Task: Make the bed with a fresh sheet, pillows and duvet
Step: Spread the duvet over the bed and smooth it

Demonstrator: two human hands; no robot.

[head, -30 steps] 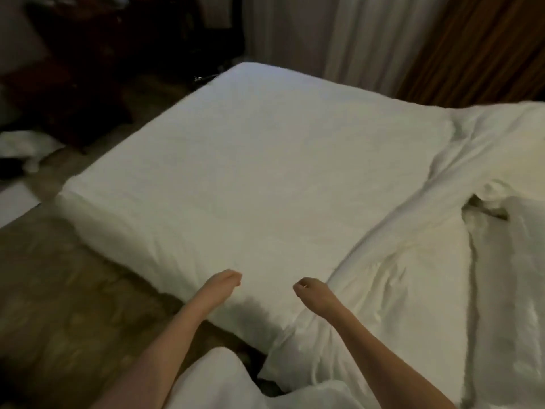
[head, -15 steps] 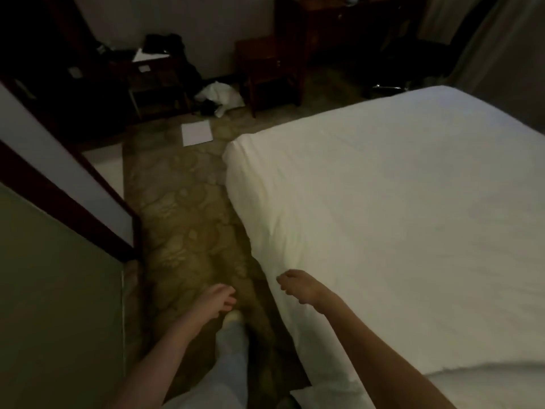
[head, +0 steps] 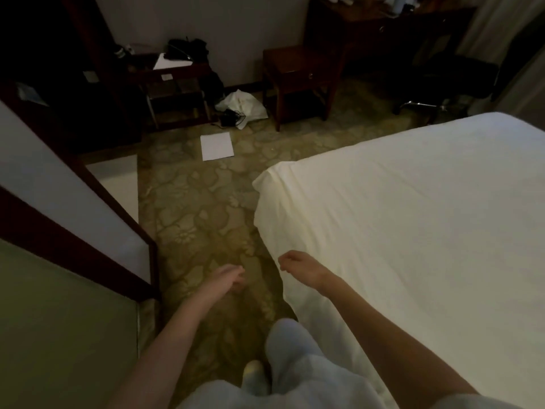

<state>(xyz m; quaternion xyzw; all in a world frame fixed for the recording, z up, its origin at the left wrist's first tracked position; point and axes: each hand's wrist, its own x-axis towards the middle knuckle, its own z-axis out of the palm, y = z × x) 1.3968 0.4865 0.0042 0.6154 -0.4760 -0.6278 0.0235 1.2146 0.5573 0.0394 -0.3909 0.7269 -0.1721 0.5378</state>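
Observation:
The bed (head: 413, 219) fills the right of the head view, covered by a smooth white sheet whose near-left corner (head: 265, 184) hangs over the mattress. My right hand (head: 298, 268) hovers at the bed's left edge with loosely curled fingers and holds nothing. Over the carpet to its left, my left hand (head: 228, 277) hangs relaxed and empty. No pillow or duvet is in view.
A patterned carpet aisle (head: 194, 219) runs between the bed and a dark-framed wall panel (head: 73, 202) on the left. A sheet of paper (head: 216, 146) and a white bag (head: 241, 104) lie on the floor. A wooden stool (head: 298, 75), luggage rack (head: 174, 87) and desk (head: 383, 25) stand beyond.
My view has swung left from the bed top and crumpled duvet to the aisle along the bed. Both hands stay empty and have drifted slightly apart.

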